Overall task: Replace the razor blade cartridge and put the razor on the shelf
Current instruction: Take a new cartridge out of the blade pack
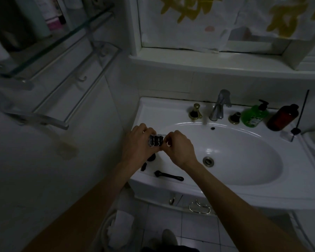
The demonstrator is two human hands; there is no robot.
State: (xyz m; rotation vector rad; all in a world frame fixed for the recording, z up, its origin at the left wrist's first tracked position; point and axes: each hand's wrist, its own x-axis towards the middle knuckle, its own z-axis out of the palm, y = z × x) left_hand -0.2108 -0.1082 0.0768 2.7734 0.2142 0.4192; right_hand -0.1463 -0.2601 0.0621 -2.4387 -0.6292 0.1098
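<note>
Gripping what seems a cartridge pack (155,140), both hands hover over dim white sink (244,186).

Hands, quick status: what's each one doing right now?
Left hand: closed on the cartridge pack, supporting it.
Right hand: fingers pinched at the pack's right edge; can't tell if it has a cartridge.
Razor handle: lying untouched on the sink rim.

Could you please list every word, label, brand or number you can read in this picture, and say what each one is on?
No text here can be read.
Green soap bottle: it has a label, too small and blurred to read.
Pink and white bottle on the glass shelf: print blurred, unreadable.
Brown bottle: no legible label shows.
Cartridge pack held between the left hand and right hand: no readable marking.
</note>
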